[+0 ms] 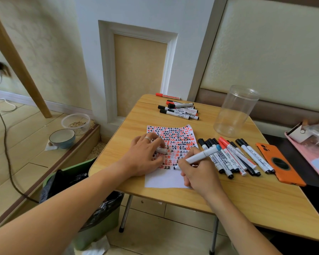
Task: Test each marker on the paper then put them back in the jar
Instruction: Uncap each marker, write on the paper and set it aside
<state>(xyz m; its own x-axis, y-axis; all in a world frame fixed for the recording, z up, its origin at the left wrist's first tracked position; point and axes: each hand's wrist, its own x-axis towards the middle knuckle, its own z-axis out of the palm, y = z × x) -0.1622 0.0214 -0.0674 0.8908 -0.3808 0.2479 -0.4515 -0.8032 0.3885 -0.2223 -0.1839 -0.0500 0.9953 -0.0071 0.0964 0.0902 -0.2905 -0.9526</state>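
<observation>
On the folding table (173,197), at its centre, lies the paper (166,178), its upper part crowded with red and black marks, several reading 正; the left hand (145,155) rests on it, fingers curled round a white cap (161,150); the right hand (199,174) grips a white marker (199,156), long axis running from 8 o'clock, tip on the sheet, to 2 o'clock, blue end raised; at 3 o'clock a row of markers (234,159) sits beside an orange phone (280,163); at 12 o'clock a pile of markers (179,110), one printed "MARKER"; at 1 o'clock the clear jar (236,111) stands upright.
</observation>
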